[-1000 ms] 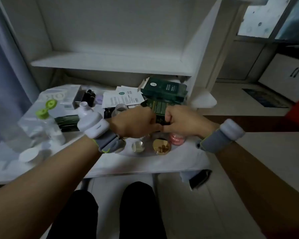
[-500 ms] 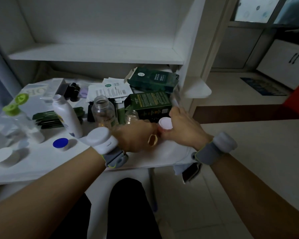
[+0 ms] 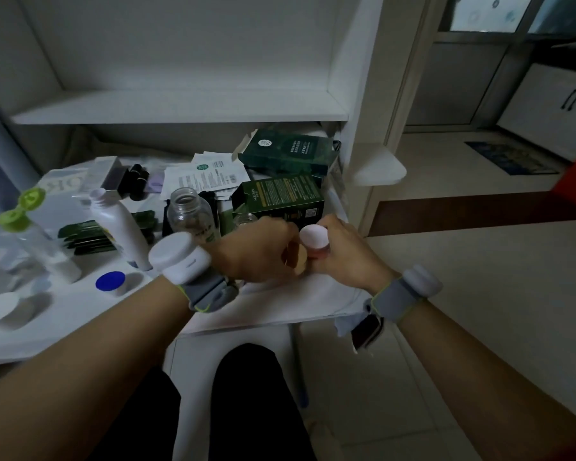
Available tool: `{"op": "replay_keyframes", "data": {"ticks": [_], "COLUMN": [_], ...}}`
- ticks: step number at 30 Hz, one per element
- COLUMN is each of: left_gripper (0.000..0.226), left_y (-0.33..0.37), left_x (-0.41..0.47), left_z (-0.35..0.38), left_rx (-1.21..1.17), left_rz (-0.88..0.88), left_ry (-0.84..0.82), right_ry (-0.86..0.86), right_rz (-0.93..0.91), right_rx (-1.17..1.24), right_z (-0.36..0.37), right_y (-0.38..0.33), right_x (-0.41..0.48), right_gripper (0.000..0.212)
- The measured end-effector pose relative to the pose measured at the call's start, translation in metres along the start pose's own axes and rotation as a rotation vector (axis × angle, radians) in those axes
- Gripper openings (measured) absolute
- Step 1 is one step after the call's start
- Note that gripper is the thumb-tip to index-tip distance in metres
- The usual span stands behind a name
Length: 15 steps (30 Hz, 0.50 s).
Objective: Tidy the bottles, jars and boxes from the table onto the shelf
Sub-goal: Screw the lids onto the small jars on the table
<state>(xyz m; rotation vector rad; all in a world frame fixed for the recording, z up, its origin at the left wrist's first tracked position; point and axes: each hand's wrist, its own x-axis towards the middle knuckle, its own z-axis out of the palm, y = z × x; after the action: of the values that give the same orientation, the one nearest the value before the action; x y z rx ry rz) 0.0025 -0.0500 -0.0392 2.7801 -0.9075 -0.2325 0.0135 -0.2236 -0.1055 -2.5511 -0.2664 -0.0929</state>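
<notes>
Two hands meet at the near right edge of the white table. Right hand: wrapped around a small round jar with a flat, matte white lid and pinkish translucent body, held just above the tabletop. Left hand: curled, fingers against a gold-coloured round piece beside the jar; grasp cannot be confirmed. Behind them stands a dark green cardboard box with gold print, too small to read. A second green box reads "MASK". A clear, ribbed-neck plastic bottle stands uncapped.
</notes>
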Motion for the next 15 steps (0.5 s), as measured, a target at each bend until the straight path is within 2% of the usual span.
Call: {"op": "replay_keyframes", "data": {"ticks": [3, 7, 10, 15], "left_gripper": [0.033, 0.035, 0.035, 0.036], "left_y": [0.002, 0.005, 0.004, 0.002], "left_x": [0.005, 0.012, 0.014, 0.017], "left_z": [-0.011, -0.013, -0.008, -0.002], "left_rx": [0.011, -0.006, 0.032, 0.04], "left_rz": [0.022, 0.011, -0.019, -0.057], "left_ry": [0.068, 0.113, 0.066, 0.001], "right_ry": [-0.021, -0.072, -0.116, -0.155], "right_rz": [-0.015, -0.026, -0.019, -0.024], "right_rx": [0.036, 0.23, 0.361, 0.432], "right_z": [-0.001, 0.002, 0.006, 0.007], "right_y": [-0.004, -0.011, -0.01, -0.009], "right_x": [0.0, -0.005, -0.007, -0.009], "right_gripper": [0.06, 0.061, 0.07, 0.077]}}
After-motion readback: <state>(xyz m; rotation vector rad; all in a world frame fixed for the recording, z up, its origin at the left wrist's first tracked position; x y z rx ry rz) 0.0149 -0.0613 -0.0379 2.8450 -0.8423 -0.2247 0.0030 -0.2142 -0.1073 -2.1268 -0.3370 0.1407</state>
